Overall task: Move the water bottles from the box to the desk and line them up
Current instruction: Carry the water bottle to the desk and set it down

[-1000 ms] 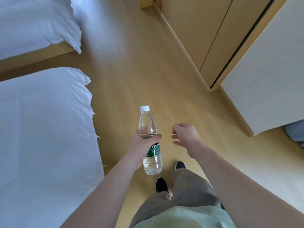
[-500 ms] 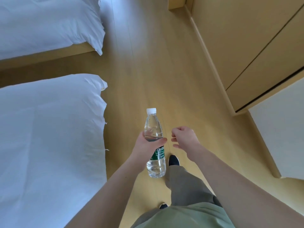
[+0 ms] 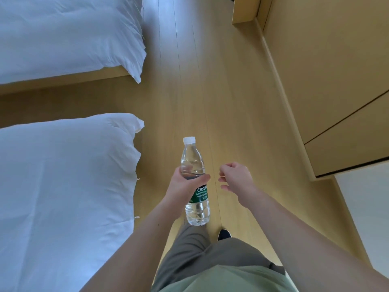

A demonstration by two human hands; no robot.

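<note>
A clear water bottle [image 3: 192, 159] with a white cap and a green label stands upright in the air over the wooden floor, in the lower middle of the head view. My left hand [image 3: 185, 189] grips it around the middle, thumb across the front. Just to its right, my right hand [image 3: 236, 178] hangs with loosely curled fingers and holds nothing. Neither the box nor the desk is in view.
Two beds with white bedding [image 3: 63, 186] [image 3: 69, 36] line the left side. Wooden cabinet fronts [image 3: 328, 81] and a white panel [image 3: 368, 207] run along the right. A strip of wooden floor [image 3: 202, 91] lies between them; my legs and a dark shoe [image 3: 224, 234] are below.
I have walked forward along the floor: the beds and cabinets have slid toward me and the white panel moved to the right edge. My hands and the bottle keep the same pose.
</note>
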